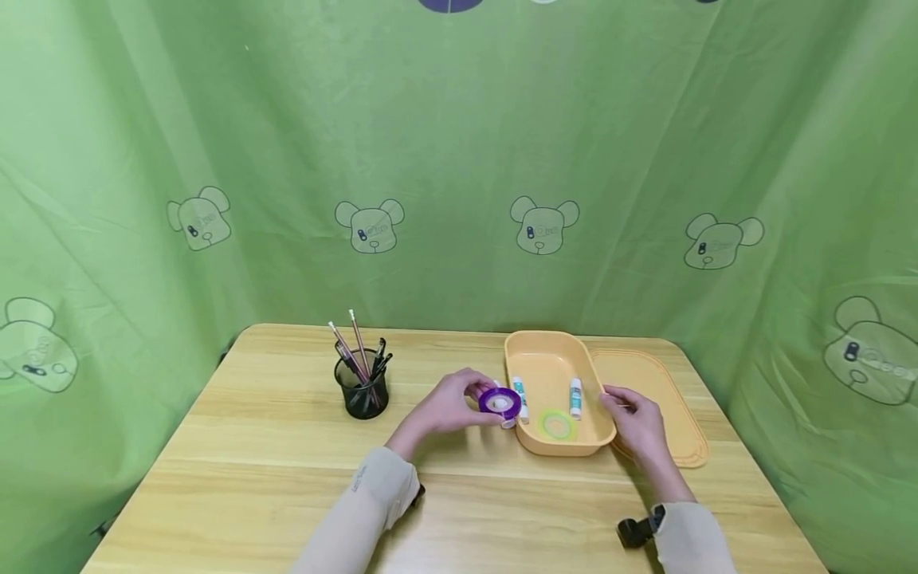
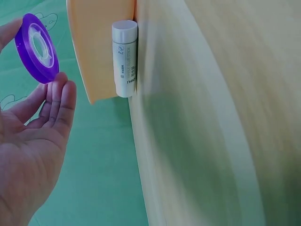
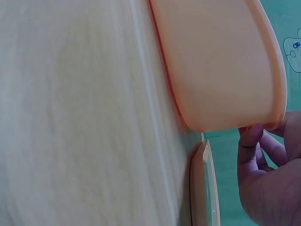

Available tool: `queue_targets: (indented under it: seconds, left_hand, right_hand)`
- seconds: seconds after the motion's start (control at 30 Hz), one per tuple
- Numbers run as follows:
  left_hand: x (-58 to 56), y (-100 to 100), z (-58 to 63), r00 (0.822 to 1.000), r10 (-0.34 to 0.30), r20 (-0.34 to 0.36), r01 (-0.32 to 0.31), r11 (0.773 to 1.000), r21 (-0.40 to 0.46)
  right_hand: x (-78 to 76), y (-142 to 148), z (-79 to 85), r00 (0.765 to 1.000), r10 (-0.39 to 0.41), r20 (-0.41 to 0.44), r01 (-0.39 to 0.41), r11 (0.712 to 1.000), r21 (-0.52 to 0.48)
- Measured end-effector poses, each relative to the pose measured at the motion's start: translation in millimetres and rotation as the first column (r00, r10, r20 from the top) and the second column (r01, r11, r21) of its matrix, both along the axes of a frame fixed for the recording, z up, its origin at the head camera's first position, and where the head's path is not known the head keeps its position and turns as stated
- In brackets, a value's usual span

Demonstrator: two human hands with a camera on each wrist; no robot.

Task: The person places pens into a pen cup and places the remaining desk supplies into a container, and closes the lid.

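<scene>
My left hand (image 1: 450,402) pinches a roll of purple tape (image 1: 500,403) between thumb and fingertips, raised beside the left rim of an orange plastic box (image 1: 548,351). Just outside that wall a white glue stick (image 2: 125,59) lies on the table, partly covered by the tape roll in the head view. Inside the box are a glue stick (image 1: 520,400) along the left side, another glue stick (image 1: 576,399) near the right side and a yellow-green tape roll (image 1: 557,426) at the near end. My right hand (image 1: 635,422) grips the box's right rim, thumb against the wall.
A flat orange lid (image 1: 656,391) lies right of the box, partly beneath its edge. On the left stands a black mesh cup (image 1: 363,399) with pencils and pens. Green curtain (image 1: 459,159) hangs behind and at both sides of the wooden table (image 1: 287,478).
</scene>
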State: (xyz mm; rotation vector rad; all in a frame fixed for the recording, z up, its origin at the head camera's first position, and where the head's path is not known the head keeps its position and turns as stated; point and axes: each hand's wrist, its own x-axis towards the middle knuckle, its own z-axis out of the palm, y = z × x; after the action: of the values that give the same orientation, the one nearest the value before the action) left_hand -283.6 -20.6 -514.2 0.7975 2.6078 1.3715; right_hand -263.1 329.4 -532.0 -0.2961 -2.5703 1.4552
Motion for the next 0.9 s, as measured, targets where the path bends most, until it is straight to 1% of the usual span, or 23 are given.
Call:
queue_targets:
  seconds: [0.17,0.27,0.37,0.5,0.67,0.8,0.9]
  left_hand:
    - [-7.3,12,-2.4,1.000,0.001,0.002,-0.001,1.000,0.012]
    - [-11.5,19,-3.6,1.000,0.002,-0.015,-0.001,1.000,0.018]
    - [-15.2,26,-4.7,1.000,0.005,-0.027,-0.004,0.999,0.049]
    - [-18.9,38,-5.8,0.998,0.034,-0.046,-0.031,0.997,0.074]
    - [-22.8,57,-4.3,0.990,0.083,-0.111,-0.077,0.995,0.058]
    - [-24.9,71,-1.9,0.983,0.109,-0.148,-0.097,0.992,0.085]
    - [-26.8,80,-1.6,0.980,0.121,-0.160,-0.107,0.990,0.095]
  right_hand:
    - [0.0,1,-0.5,1.000,-0.003,0.010,0.003,1.000,0.005]
    - [-0.3,1,-0.9,1.000,0.002,0.016,-0.002,1.000,-0.003]
    - [-0.7,0,-0.5,1.000,0.000,0.021,0.000,1.000,-0.008]
    - [-1.2,-1,-0.1,1.000,-0.009,0.018,0.009,1.000,-0.007]
    - [-1.5,-1,-0.8,1.000,-0.003,0.009,0.003,1.000,-0.003]
    - [-1.7,0,-2.3,1.000,-0.001,0.005,0.001,1.000,0.004]
    - [-2.1,1,-3.6,1.000,-0.003,0.003,0.003,1.000,0.005]
